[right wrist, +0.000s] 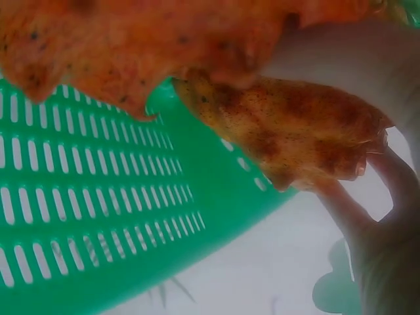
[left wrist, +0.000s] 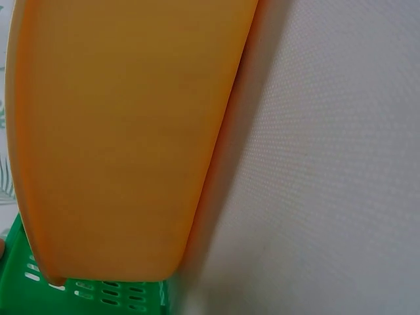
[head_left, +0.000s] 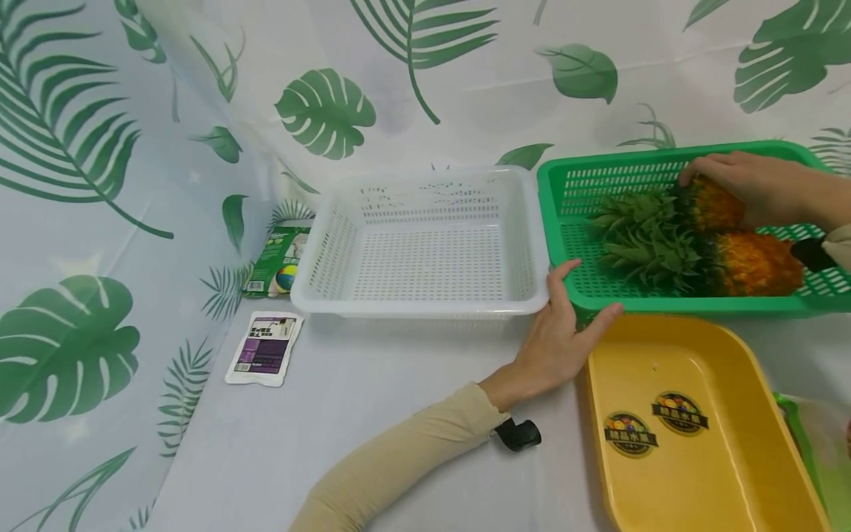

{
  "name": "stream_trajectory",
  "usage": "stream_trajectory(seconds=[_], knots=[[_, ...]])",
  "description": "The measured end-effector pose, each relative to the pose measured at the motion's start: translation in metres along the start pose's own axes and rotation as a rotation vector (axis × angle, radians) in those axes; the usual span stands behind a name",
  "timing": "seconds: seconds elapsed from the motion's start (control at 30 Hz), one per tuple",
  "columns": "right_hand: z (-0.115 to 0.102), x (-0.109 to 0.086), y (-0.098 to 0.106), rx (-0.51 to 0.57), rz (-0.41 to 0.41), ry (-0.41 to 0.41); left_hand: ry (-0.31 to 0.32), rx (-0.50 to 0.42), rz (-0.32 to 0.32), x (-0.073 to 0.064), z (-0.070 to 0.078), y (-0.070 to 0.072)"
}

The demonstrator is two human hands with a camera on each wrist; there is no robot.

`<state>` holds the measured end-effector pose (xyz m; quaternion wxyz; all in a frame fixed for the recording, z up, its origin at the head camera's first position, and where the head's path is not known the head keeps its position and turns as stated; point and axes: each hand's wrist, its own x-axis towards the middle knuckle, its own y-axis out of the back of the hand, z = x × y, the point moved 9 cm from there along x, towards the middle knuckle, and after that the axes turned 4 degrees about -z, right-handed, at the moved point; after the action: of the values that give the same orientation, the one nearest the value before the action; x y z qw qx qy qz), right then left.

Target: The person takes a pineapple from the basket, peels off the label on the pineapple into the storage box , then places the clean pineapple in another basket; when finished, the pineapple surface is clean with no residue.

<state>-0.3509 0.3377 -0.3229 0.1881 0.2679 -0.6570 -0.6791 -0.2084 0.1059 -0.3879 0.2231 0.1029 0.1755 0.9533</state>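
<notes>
Two pineapples with green crowns lie side by side in a green basket [head_left: 561,255] on the right. My right hand [head_left: 764,185] grips the far pineapple [head_left: 718,207], whose orange skin shows under the fingers in the right wrist view. Beside it, nearer me, rests the other pineapple [head_left: 761,264]. My left hand [head_left: 555,340] has its thumb and forefinger spread and touches the green basket's near left corner, next to the white basket [head_left: 415,307]. Only a sliver of fingertip enters the left wrist view, where the yellow tray [left wrist: 125,144] takes up much of the frame.
In front of the green basket stands the yellow tray [head_left: 711,377] with two round stickers. A white and purple packet [head_left: 264,349] and a green packet [head_left: 275,258] lie left of the white basket. A green-edged clear bag [head_left: 821,436] is at the right edge.
</notes>
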Motion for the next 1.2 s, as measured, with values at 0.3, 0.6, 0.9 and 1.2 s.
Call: stream_trajectory(seconds=[0.3, 0.6, 0.9, 1.2], knots=[[0.011, 0.0, -0.01, 0.073, -0.089, -0.061, -0.005, -0.001, -0.005, 0.002, 0.002, -0.003], [0.016, -0.005, -0.015, 0.068, -0.084, -0.074, -0.026, 0.009, -0.002, 0.003, 0.003, -0.006], [0.015, -0.011, -0.003, 0.032, -0.039, -0.087, -0.039, -0.011, -0.01, 0.006, 0.0, -0.007], [-0.015, -0.011, 0.039, -0.026, 0.115, -0.112, -0.058, -0.04, 0.004, 0.007, -0.002, -0.001]])
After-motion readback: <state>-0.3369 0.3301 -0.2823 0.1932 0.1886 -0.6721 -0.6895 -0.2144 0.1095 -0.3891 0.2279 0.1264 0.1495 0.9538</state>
